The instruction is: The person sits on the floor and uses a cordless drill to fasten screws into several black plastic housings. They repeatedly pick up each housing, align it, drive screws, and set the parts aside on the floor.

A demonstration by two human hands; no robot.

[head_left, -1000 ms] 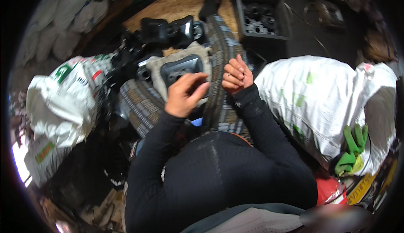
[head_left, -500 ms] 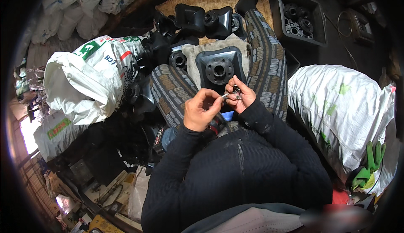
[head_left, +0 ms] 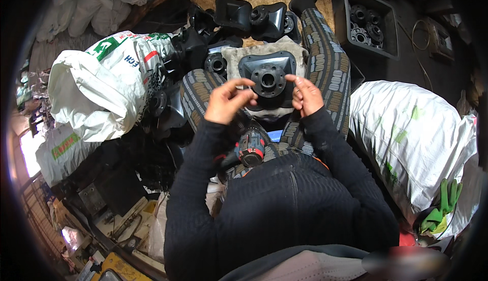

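A black metal housing with a square flared base and a round drilled flange lies between my legs on a pale cloth. Its central bore faces up. At the flange's left edge is my left hand, thumb and forefinger apart, with nothing visible between them. My right hand is at the flange's right side, forefinger stretched toward the rim and the other fingers curled into the palm. What those curled fingers hold, if anything, is hidden. A red and black power tool rests on my lap.
More black housings crowd the board ahead. A grey bin of round flanged parts stands at the far right. An open white sack is on the left; a full white sack and green gloves are on the right.
My hands have parted and moved forward from my lap to either side of the flange. The small metal bolts they handled together no longer show. The power tool has come into fuller view.
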